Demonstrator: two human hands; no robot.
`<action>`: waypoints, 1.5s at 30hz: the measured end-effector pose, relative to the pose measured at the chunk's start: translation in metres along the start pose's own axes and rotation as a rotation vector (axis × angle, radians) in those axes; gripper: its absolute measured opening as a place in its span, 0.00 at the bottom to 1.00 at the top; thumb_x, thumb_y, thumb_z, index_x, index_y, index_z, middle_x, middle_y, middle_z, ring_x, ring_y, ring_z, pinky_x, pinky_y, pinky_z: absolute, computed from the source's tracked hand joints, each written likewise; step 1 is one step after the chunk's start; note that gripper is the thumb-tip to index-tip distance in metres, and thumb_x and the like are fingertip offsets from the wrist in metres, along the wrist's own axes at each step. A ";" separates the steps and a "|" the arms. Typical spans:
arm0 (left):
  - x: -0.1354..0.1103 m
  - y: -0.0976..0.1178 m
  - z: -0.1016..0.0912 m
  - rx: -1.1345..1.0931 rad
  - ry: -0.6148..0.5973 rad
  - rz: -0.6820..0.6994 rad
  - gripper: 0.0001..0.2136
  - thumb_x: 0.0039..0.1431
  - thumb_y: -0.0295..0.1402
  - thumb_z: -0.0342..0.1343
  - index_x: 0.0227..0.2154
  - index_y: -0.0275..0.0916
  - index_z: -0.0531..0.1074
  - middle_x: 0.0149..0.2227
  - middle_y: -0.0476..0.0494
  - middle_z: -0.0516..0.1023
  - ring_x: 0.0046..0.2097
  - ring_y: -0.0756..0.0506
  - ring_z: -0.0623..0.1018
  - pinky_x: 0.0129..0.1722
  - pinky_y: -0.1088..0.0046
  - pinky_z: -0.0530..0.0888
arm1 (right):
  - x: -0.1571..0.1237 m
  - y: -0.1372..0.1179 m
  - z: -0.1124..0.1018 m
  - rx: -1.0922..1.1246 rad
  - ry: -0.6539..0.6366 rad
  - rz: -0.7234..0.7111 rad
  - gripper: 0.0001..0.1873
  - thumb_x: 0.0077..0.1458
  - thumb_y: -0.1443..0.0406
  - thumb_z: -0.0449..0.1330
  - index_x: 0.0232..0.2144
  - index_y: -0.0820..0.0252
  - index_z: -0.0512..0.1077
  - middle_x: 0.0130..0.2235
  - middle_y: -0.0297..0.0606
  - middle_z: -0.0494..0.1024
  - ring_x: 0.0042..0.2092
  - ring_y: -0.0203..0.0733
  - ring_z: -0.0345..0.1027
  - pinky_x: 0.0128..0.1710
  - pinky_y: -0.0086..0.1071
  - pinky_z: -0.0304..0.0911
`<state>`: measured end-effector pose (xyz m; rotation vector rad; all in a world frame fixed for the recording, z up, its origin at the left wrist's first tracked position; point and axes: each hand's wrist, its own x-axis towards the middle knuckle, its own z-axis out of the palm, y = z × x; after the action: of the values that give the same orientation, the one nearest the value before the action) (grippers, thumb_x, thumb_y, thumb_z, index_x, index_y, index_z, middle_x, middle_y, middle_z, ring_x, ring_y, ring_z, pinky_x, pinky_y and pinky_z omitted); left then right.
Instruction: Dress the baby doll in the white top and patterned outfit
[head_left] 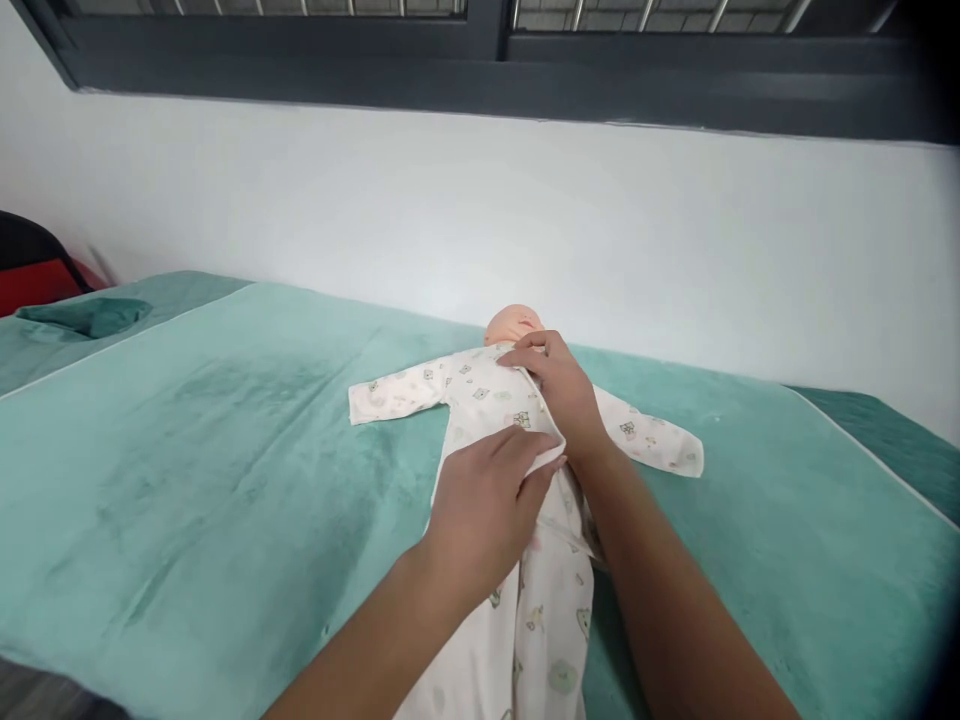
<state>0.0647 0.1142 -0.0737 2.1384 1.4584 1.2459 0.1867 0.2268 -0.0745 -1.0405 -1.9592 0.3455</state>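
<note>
A doll lies on its back, and its bald head shows at the far end, partly covered by my right hand. It is dressed in a white baby romper printed with small animals. The romper's sleeves are spread out to both sides. My left hand pinches the edge of the front flap at chest height, lifting it a little. Up at the neckline, my right hand is closed on the collar edge of the same flap. The legs of the romper stretch toward me between my forearms.
A teal sheet with some wrinkles covers the bed. Behind it stands a white wall beneath a dark window frame. A black and red object is at the far left edge.
</note>
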 end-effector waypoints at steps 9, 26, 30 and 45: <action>-0.032 -0.017 -0.019 -0.141 0.049 -0.069 0.09 0.67 0.34 0.50 0.38 0.45 0.75 0.33 0.48 0.75 0.36 0.47 0.74 0.37 0.69 0.70 | -0.001 0.000 -0.007 -0.055 0.217 0.058 0.13 0.47 0.75 0.51 0.28 0.55 0.72 0.36 0.35 0.73 0.33 0.39 0.64 0.38 0.35 0.61; -0.019 -0.046 -0.034 -0.083 0.290 -0.325 0.10 0.67 0.37 0.49 0.31 0.42 0.71 0.35 0.49 0.73 0.39 0.47 0.71 0.40 0.71 0.66 | 0.002 0.014 -0.003 0.022 0.212 0.393 0.08 0.56 0.60 0.55 0.35 0.57 0.70 0.39 0.39 0.75 0.37 0.43 0.67 0.39 0.37 0.61; 0.060 -0.054 -0.022 -0.075 0.261 -0.215 0.09 0.63 0.32 0.50 0.36 0.42 0.76 0.41 0.47 0.77 0.47 0.45 0.73 0.45 0.70 0.68 | 0.005 0.012 -0.002 0.046 0.127 0.451 0.16 0.56 0.51 0.57 0.34 0.57 0.70 0.38 0.40 0.76 0.38 0.44 0.68 0.40 0.38 0.61; 0.132 -0.079 0.018 -0.048 0.046 -0.288 0.05 0.57 0.33 0.54 0.30 0.42 0.74 0.37 0.49 0.78 0.37 0.46 0.74 0.36 0.69 0.67 | 0.023 0.018 0.004 0.001 0.123 0.529 0.08 0.52 0.60 0.57 0.25 0.56 0.70 0.25 0.31 0.72 0.28 0.38 0.61 0.31 0.32 0.55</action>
<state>0.0454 0.2680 -0.0682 1.8007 1.6662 1.2150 0.1869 0.2564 -0.0742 -1.5374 -1.5531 0.5537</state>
